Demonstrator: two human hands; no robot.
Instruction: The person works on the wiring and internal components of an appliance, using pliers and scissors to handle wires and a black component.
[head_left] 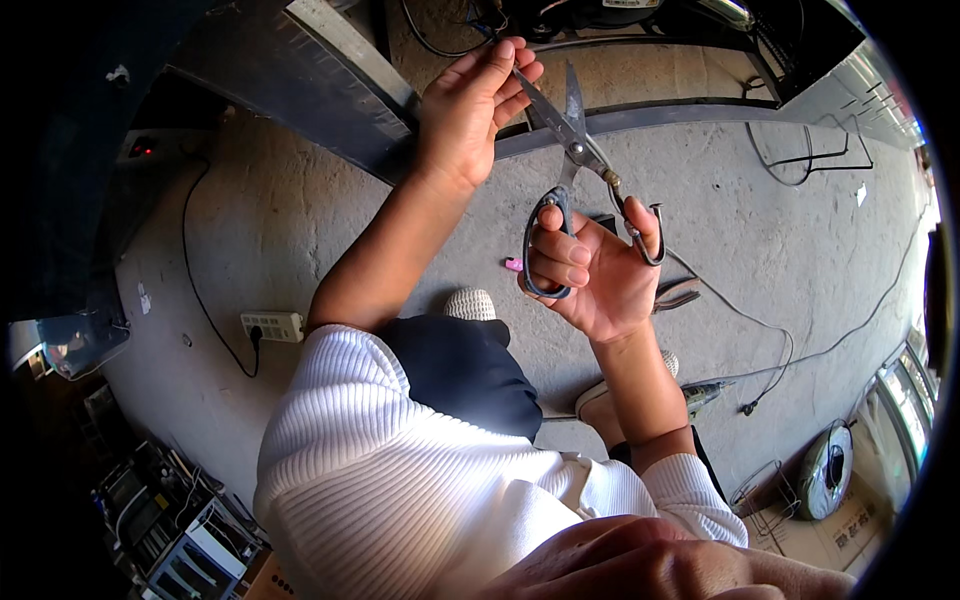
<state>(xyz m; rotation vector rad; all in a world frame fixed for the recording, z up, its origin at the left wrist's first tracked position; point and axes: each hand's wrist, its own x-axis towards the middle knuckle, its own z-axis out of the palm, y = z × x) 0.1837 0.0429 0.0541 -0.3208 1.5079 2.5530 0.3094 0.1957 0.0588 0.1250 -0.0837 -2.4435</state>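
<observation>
My right hand (605,280) holds scissors (575,148) by their two loop handles, fingers in one loop and the thumb in the other. The blades are spread apart and point up and away. One blade tip reaches the fingers of my left hand (468,115), which is raised at the edge of a metal frame (640,120). Thumb and fingers of that hand are pinched together close to a thin dark wire (425,42); what lies between them is too small to make out. Below the right hand, pliers (677,296) lie on the concrete floor (740,220).
A white power strip (285,326) with a black plug and cord lies at left. A small pink object (514,264) is on the floor. A grey cable (740,318) trails to the right, near a wire reel (826,470). Dark machinery (620,12) sits inside the frame.
</observation>
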